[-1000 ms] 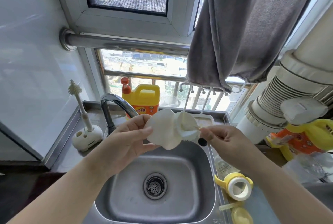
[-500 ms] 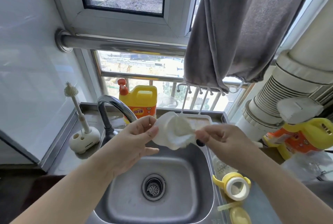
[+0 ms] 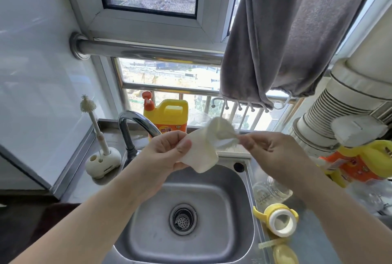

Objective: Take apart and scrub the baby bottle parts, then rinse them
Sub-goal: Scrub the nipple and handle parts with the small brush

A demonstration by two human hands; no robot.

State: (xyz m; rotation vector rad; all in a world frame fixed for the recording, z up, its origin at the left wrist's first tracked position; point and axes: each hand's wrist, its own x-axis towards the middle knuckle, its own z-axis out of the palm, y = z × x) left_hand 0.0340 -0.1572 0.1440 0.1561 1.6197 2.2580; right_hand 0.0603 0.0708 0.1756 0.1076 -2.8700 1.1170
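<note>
Above the sink, my left hand [image 3: 163, 155] grips a cream-white soft bottle part [image 3: 203, 155] by its left edge. My right hand [image 3: 273, 153] pinches the thin handle of a small white brush [image 3: 223, 135], whose blurred head lies against the upper right of that part. On the counter to the right lie the clear glass bottle body [image 3: 269, 191], the yellow collar with handles [image 3: 280, 221], a pale straw piece [image 3: 269, 244] and a yellow cap [image 3: 284, 255].
The steel sink [image 3: 148, 238] with its drain lies below my hands, and the faucet [image 3: 131, 121] curves behind my left hand. A long brush in a white stand [image 3: 101, 157] stands left, a yellow detergent jug [image 3: 167, 115] behind, a grey towel [image 3: 286, 40] overhead.
The brush head has moved up and over the cream part while my left hand has turned the part. The view has shifted slightly left.
</note>
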